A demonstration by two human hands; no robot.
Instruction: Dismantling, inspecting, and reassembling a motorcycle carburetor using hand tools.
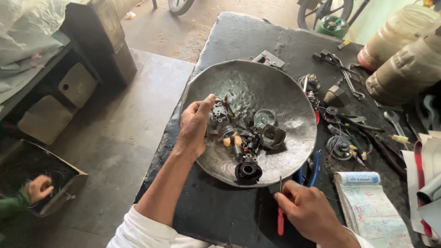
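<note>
Head view: the left hand (195, 125) grips a grimy carburettor body (220, 120), partly hidden, while the right hand (308, 212) clasps a red-handled screwdriver (280, 212) standing near-vertical, its blade toward the metal bowl (275, 82).

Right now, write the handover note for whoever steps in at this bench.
Left hand: grip closed on a small grey metal engine part, held over the dented metal bowl.
Right hand: grip closed on a slim tool with a red handle, its tip up near the bowl's near rim.
In the bowl: a black rubber sleeve, a round metal cap, a dark housing and small loose parts.
Blue-handled pliers lie at the bowl's right edge; spanners and a notebook further right.
Done: parts lie apart in the bowl. Left: cannot tell from this view.
</note>
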